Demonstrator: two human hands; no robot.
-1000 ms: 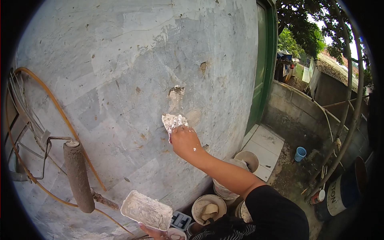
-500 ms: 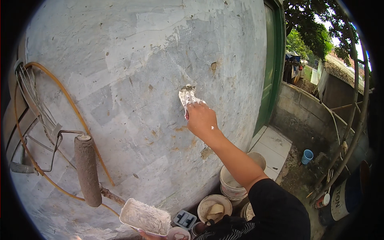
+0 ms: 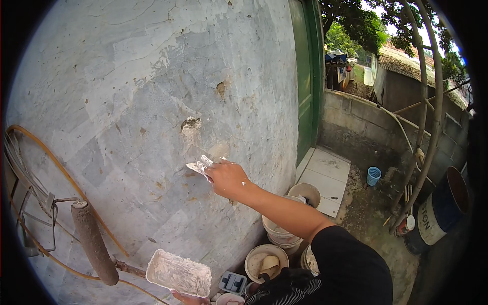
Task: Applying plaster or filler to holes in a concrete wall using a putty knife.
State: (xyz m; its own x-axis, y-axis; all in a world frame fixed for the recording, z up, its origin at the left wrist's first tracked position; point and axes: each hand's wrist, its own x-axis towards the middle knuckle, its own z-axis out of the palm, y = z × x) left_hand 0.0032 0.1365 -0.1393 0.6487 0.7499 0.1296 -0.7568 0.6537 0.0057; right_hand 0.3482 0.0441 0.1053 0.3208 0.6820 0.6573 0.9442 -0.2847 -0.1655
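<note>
My right hand [image 3: 229, 179] is closed on a putty knife [image 3: 197, 166], whose blade and my fingers are caked with white putty. The blade lies against the weathered grey-blue wall [image 3: 127, 137]. Just above it, a streak of pale putty [image 3: 191, 137] runs down from a dark chipped hole [image 3: 190, 123], and a damp beige patch [image 3: 219, 150] shows beside my fingers. Low in the picture, my left hand [image 3: 189, 298] grips a rectangular tray [image 3: 208, 279] from beneath; whitish putty coats its inside. Most of that hand is hidden under the tray.
A paint roller [image 3: 94, 244] and an orange hose [image 3: 56, 157] hang at left. Several buckets [image 3: 278, 234] and a grey plastic box [image 3: 233, 282] stand along the wall's foot. Further right are a green door [image 3: 305, 76], a blue cup [image 3: 373, 176], poles [image 3: 424, 127] and a drum [image 3: 437, 213].
My right hand and the putty knife have moved down the wall from the chipped hole, leaving the putty streak exposed. The view has swung to the right; my left hand still holds the tray.
</note>
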